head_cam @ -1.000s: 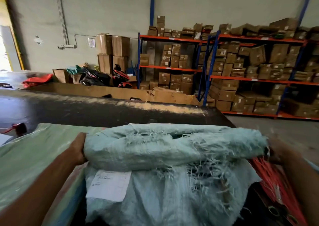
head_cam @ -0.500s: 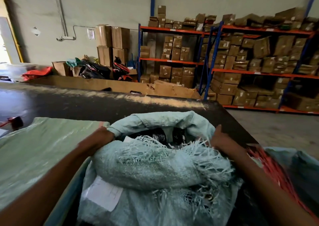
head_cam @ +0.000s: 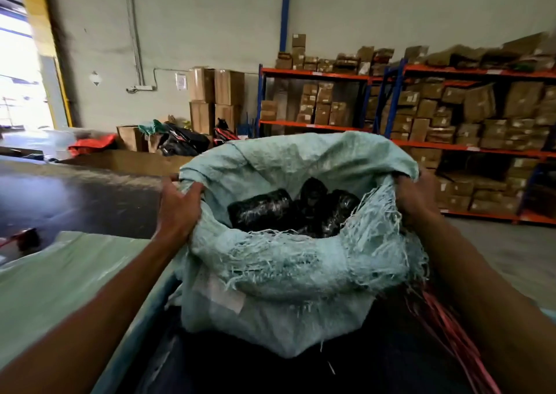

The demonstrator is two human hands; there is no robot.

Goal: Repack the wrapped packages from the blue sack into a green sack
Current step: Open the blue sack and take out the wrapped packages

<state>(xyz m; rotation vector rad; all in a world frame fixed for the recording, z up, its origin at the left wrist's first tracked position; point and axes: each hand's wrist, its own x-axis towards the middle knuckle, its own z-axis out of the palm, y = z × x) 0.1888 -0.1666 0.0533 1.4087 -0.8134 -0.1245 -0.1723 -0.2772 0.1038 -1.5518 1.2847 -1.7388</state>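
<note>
Warehouse shelving behind sack (head_cam: 301,273): both hands (head_cam: 177,210) (head_cam: 416,198) grip its soft, frayed rim; packages (head_cam: 288,210) inside look light, slippery.

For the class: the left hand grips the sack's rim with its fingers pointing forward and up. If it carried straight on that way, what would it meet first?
Probably the rim of the sack that the left hand holds; past it, the dark table. Depth is unclear.
</note>
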